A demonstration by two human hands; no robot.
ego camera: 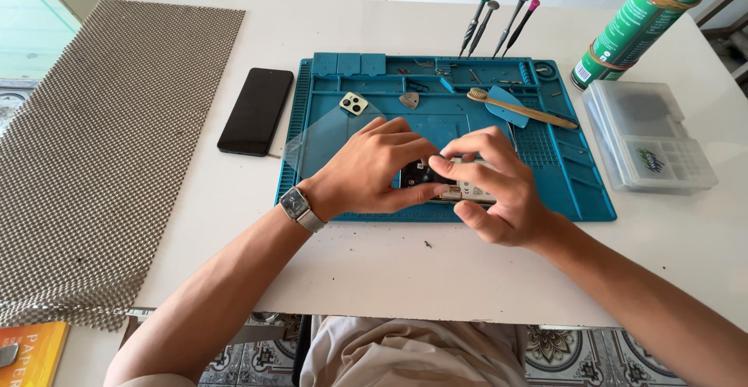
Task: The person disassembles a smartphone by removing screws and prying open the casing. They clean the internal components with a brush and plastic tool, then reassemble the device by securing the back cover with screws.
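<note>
Both my hands, left hand (374, 170) and right hand (499, 192), pinch the opened phone (461, 188) between them on the blue mat (343, 134); its long axis runs left-right.

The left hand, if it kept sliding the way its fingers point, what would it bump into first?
Probably the right hand. The left hand points right across the opened phone both hands hold, and their fingers nearly meet over it.
</note>
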